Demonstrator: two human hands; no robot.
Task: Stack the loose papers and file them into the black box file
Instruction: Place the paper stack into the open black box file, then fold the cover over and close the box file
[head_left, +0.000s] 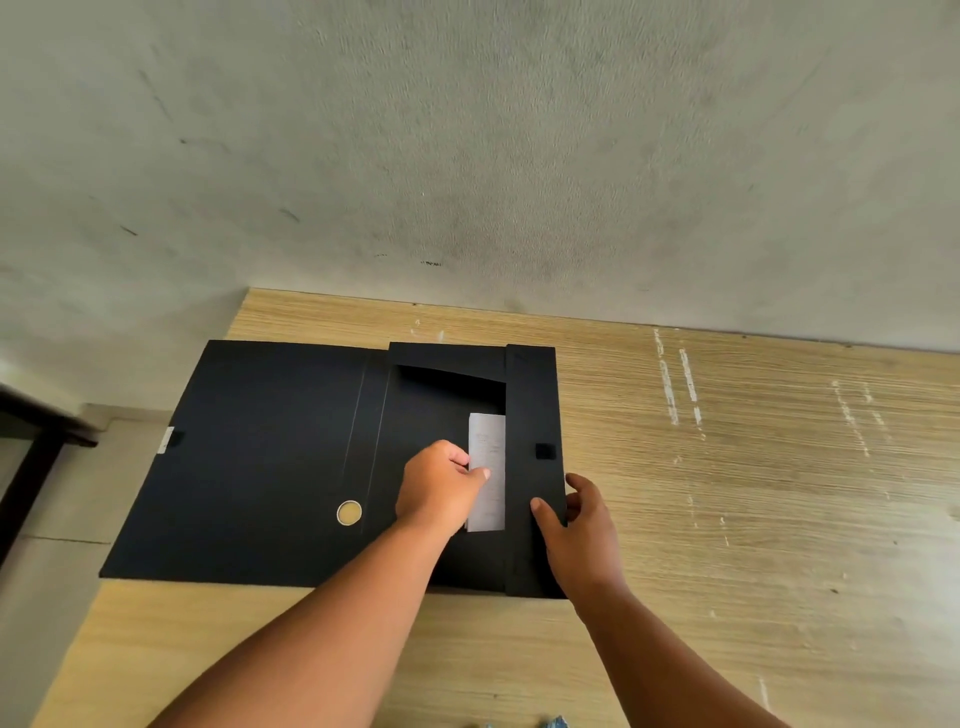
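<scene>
The black box file (260, 457) lies open and flat on the wooden table (753, 467), its lid spread out to the left. A white printed paper (488, 441) sits inside the tray part, mostly tucked under the right flap (532, 405). My left hand (441, 488) pinches the paper's left edge between thumb and fingers. My right hand (576, 525) grips the right flap near its front end, thumb on top and fingers under its outer edge.
A brass-ringed finger hole (349, 513) marks the file's spine. A velcro patch (545, 451) sits on the flap. The table's far edge meets a grey wall (467, 156). A dark piece of furniture (31, 441) stands at the left beyond the table edge.
</scene>
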